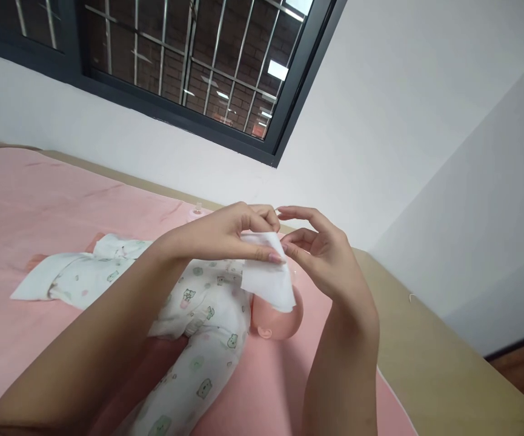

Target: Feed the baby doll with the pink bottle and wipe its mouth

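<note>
Tissue (268, 281) is pinched in the left hand (232, 233) above the doll's head (282, 321). The right hand (329, 257) curls beside it, grip indeterminable.

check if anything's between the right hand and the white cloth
Nothing visible is: the right hand is right at the edge of the white cloth that the left hand holds; whether it touches is unclear.
</note>
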Tool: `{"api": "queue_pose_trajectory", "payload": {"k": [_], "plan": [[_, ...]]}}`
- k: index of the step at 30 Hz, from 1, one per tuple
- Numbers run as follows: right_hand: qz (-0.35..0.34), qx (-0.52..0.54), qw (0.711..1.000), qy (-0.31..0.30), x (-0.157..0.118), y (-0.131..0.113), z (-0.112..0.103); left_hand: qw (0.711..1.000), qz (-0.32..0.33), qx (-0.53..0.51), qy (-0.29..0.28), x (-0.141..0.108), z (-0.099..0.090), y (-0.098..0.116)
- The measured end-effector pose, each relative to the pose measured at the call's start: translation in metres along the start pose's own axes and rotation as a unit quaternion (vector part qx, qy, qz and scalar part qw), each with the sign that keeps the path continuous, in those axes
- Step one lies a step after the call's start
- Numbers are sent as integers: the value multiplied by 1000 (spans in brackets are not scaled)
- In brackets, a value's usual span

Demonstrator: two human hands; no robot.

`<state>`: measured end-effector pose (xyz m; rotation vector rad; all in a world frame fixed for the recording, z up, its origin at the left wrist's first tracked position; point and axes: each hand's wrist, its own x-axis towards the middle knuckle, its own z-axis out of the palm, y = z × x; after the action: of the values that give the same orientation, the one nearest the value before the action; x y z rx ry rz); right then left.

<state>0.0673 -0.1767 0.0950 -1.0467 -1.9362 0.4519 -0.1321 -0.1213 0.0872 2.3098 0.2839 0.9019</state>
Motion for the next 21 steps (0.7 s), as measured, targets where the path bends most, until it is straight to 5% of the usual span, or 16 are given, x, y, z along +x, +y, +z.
{"api": "queue_pose_trajectory", "payload": {"k": [4,11,16,21], "plan": [[19,14,1000,11,1,-2,6,995,16,6,102,5,8,-1],[13,0,999,40,6,9,5,988,-25,-44,148,6,10,-3],[52,32,996,59,18,49,-9,995,-67,-15,76,7,8,-11],[151,80,984,-42,22,108,-14,986,-89,134,-43,16,15,-35]]}}
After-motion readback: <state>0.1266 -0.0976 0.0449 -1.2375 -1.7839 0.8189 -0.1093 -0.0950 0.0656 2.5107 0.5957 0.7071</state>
